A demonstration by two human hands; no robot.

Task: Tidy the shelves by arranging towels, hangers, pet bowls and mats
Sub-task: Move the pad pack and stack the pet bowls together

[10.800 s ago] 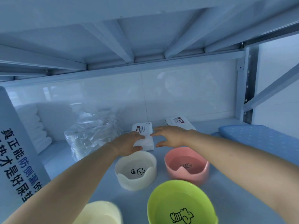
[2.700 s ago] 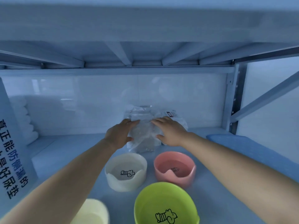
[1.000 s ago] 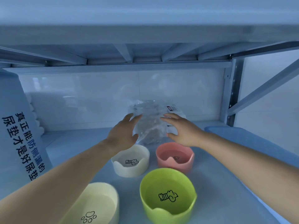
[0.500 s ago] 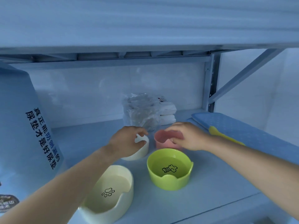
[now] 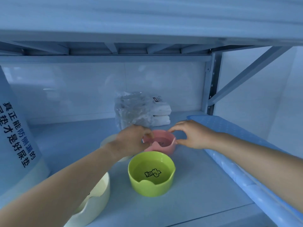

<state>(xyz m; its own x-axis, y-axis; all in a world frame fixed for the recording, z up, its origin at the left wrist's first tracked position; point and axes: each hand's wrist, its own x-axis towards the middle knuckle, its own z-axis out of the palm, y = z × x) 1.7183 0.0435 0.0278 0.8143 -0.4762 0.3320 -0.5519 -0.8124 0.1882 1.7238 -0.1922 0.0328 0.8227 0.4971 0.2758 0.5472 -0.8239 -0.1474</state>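
Both hands meet on the pink bowl [image 5: 161, 142], which sits about mid-depth on the shelf [image 5: 188, 203]. The left hand [image 5: 131, 140] comes in from 7 o'clock, and its fingers [image 5: 148, 134] curl over the bowl's rim at 9 o'clock. The right hand [image 5: 192, 136] comes in from 4 o'clock. Its forefinger rests on the far rim at about 1 o'clock and its thumb on the rim at 3 o'clock, so it pinches that side. Whether the bowl's base is still on the shelf cannot be told.

At 6 o'clock from the pink bowl, just beside it, a green bowl [image 5: 151, 175] stands upright with a small cartoon drawing inside and a notch in its near rim. At 9 o'clock a white bowl [image 5: 107, 139] is mostly hidden behind the left hand and wrist. At 7 o'clock, near the shelf's front edge and partly under the left forearm, stands a cream bowl [image 5: 97, 199].

At 11 o'clock, towards the back wall, a crumpled clear plastic bag [image 5: 131, 112] stands against two folded towels [image 5: 161, 115], which are stacked at 12 o'clock with a printed label on top. From 3 o'clock down to 5 o'clock a blue dotted mat [image 5: 229, 141] lies along the shelf's right side. A big white pack [image 5: 14, 136] with dark printed characters fills the far 9 o'clock edge. A grey post [image 5: 211, 82] rises at 1 o'clock.
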